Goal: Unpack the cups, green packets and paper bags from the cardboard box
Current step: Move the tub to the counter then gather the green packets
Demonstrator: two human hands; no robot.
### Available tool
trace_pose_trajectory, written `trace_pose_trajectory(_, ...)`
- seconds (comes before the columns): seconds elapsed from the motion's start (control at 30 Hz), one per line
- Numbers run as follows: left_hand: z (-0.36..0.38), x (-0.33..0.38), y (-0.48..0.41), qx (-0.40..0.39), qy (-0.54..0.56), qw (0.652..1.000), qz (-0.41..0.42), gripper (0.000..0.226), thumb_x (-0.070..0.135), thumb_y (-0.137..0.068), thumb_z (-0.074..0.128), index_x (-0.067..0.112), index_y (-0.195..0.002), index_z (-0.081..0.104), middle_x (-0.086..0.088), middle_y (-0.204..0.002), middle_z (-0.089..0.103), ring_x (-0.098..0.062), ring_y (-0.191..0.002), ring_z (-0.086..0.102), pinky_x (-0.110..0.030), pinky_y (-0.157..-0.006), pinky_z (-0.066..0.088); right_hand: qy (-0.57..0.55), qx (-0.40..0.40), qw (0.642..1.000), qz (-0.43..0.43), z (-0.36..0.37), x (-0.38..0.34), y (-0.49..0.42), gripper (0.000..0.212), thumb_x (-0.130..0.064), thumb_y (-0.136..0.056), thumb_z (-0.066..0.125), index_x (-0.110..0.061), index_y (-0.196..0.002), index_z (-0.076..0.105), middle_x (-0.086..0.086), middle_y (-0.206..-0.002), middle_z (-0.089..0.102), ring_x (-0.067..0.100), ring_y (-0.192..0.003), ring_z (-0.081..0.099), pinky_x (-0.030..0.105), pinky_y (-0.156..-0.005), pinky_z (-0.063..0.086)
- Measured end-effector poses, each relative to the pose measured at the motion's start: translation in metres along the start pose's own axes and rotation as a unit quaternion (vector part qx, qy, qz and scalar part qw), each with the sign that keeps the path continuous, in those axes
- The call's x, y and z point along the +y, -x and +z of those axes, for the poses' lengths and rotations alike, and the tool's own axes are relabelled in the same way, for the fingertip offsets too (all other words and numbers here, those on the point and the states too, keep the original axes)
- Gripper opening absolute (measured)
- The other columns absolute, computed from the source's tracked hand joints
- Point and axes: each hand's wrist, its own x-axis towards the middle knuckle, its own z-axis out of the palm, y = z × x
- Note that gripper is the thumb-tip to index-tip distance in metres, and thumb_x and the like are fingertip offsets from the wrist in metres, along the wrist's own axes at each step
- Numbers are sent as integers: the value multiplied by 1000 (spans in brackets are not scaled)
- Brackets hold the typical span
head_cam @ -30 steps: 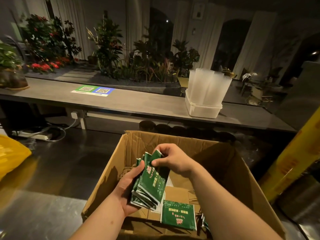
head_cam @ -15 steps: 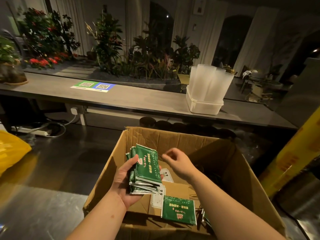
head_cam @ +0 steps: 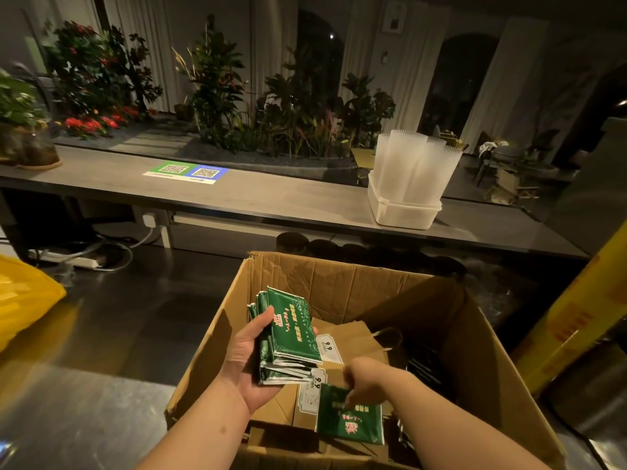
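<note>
An open cardboard box (head_cam: 342, 283) stands on the steel counter right in front of me. My left hand (head_cam: 249, 361) grips a stack of green packets (head_cam: 288, 330) over the box's left side. My right hand (head_cam: 364, 379) reaches down inside the box and its fingers curl onto the top edge of a single green packet (head_cam: 349, 418) lying on brown paper bags (head_cam: 356, 337). White price tags (head_cam: 329, 347) lie beside the bags. Stacks of clear plastic cups (head_cam: 415, 164) stand in a white tub (head_cam: 402, 213) on the far counter.
A yellow plastic bag (head_cam: 23, 296) sits at the left on the steel counter (head_cam: 84, 401). A yellow roll (head_cam: 576, 320) leans at the right. The long grey counter (head_cam: 254, 198) carries QR-code stickers (head_cam: 186, 171). Dark cups (head_cam: 291, 242) line up behind the box. Plants fill the background.
My right hand let go of the stack and dropped down into the box to the single green packet. My left hand kept the stack and lifted it slightly.
</note>
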Motion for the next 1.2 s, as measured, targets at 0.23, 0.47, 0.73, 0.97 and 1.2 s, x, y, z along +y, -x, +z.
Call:
trace_pose_trajectory(0.23, 4, -1, 3, 21, -21, 999, 12, 75, 26, -71, 86, 1, -136, 59, -30, -130, 64, -47, -104, 70, -60, -93, 50, -528, 217, 820, -50, -39, 2, 36, 19, -8, -95, 67, -12, -113, 61, 13, -114, 71, 26, -100, 72, 45, -85, 62)
trace_pose_trajectory(0.47, 16, -7, 10, 53, -79, 995, 3, 64, 30, -82, 74, 4, -138, 58, -29, -130, 64, -49, -124, 58, -63, -112, 38, -695, 117, 701, -112, -56, -71, 103, 23, -10, -99, 63, -3, -120, 59, 15, -105, 76, 27, -92, 76, 36, -69, 60)
trace_pose_trajectory(0.73, 53, -21, 41, 76, -192, 976, 62, 52, 32, -80, 76, 9, -125, 65, -22, -108, 76, -41, -98, 74, -51, -87, 59, -595, 286, 749, -53, -33, -102, 134, 22, -13, -97, 68, -17, -113, 53, 11, -108, 65, 19, -88, 72, 22, -58, 57)
trace_pose_trajectory(0.97, 70, -48, 74, 46, -269, 960, 57, 67, 37, -72, 80, 26, -134, 55, -18, -121, 70, -39, -104, 72, -47, -74, 62, -505, 312, 801, -76, -15, -91, 190, 10, -32, -104, 56, -22, -104, 59, 1, -97, 69, 11, -83, 71, 19, -60, 55)
trace_pose_trajectory(1.2, 54, -96, 100, 15, -336, 942, -5, 114, 46, -43, 100, 32, -143, 46, -22, -128, 67, -44, -108, 70, -60, -88, 57, -467, 266, 841, -67, 26, -60, 251, 16, -33, -103, 57, -19, -112, 57, 5, -107, 68, 22, -96, 70, 49, -85, 62)
